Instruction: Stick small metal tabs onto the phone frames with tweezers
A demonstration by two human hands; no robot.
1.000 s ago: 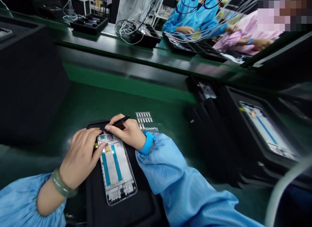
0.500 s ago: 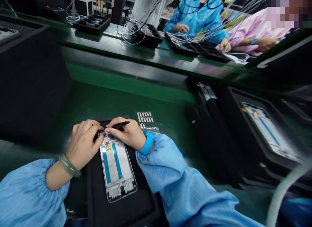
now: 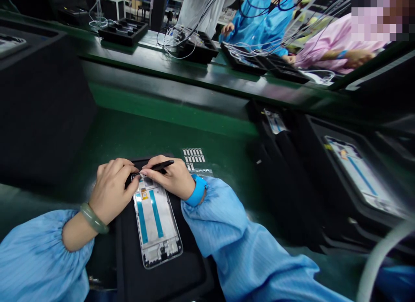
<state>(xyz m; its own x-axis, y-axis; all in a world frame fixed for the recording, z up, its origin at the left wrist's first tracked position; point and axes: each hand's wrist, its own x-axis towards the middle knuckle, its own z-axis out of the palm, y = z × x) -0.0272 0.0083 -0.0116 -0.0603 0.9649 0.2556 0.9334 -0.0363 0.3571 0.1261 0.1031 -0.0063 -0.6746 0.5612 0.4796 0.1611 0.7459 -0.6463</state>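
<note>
A phone frame (image 3: 157,224) with two blue strips and a small orange flex piece lies face-down on a black foam tray (image 3: 191,276). My left hand (image 3: 113,185) curls over its top left corner, thumb and index finger closed around a small dark part (image 3: 130,179) that I cannot make out clearly. Between the thumb and fingers of my right hand (image 3: 173,176) is a slim black pen-like tool (image 3: 162,165), slanting over the frame's top edge. The tool's tip is hidden where both hands' fingertips meet.
Small white labels (image 3: 193,157) sit in rows beyond my right hand. More phone frames (image 3: 359,172) rest in black trays at right. A tall black block (image 3: 39,116) stands left. Across the raised shelf (image 3: 155,72), co-workers sit by cable-strewn bins (image 3: 197,51).
My hands, the tool and the phone frame stay almost where they were. The view has shifted very slightly. Across the shelf, the co-worker in blue has moved their hands.
</note>
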